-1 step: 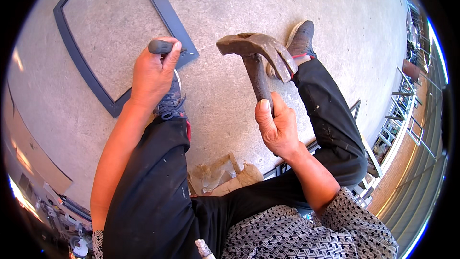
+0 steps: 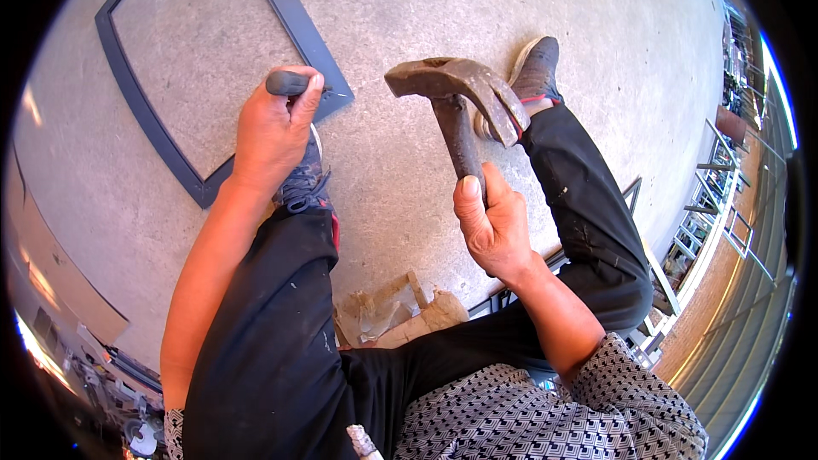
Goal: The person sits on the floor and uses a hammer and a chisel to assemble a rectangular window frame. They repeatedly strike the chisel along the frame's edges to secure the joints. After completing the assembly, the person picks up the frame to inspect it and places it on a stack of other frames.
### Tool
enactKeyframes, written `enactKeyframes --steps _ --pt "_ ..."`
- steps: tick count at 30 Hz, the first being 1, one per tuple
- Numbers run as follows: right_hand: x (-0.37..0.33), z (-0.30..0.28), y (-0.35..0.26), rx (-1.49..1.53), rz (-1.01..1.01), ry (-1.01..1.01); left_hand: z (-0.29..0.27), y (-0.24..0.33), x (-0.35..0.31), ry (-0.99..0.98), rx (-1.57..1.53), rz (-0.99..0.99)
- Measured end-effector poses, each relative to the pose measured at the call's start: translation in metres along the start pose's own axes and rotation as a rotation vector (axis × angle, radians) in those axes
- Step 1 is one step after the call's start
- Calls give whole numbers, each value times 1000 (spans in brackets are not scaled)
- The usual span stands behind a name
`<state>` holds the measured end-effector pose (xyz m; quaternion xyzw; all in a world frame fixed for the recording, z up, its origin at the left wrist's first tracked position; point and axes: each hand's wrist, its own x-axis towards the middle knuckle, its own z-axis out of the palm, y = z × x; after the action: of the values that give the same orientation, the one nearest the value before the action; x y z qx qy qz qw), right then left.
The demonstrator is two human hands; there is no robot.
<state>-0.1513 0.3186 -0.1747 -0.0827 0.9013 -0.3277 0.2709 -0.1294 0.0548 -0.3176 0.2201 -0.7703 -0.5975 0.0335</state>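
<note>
My left hand [image 2: 271, 132] is closed round a screwdriver [image 2: 287, 83] with a dark, rounded handle. Its thin shaft is mostly hidden by my fingers, near the corner of a dark grey metal frame [image 2: 298, 30] lying on the floor. Whether the tip touches the frame I cannot tell. In my right hand [image 2: 498, 226] a worn, rusty claw hammer [image 2: 456, 132] is raised by its handle. The thumb lies along that handle. The hammer's head points toward the left hand, its claw toward my right foot, and it is apart from the screwdriver.
My left shoe [image 2: 304, 179] is beside the frame's corner, and my right shoe [image 2: 537, 64] rests farther right. Torn cardboard [image 2: 434, 317] lies on the concrete floor [image 2: 383, 204] between my legs. Metal frames [image 2: 711, 196] and other pieces line the right side.
</note>
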Motion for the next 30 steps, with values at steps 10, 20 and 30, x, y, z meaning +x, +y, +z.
enactKeyframes --steps 10,20,30 --pt "2 -1 -3 8 -5 -7 0 3 4 -29 70 78" --pt "18 -18 -58 -11 -366 95 7 21 13 -90 247 201" --pt "16 -17 -42 -161 -80 30 2 15 11 -113 317 113"
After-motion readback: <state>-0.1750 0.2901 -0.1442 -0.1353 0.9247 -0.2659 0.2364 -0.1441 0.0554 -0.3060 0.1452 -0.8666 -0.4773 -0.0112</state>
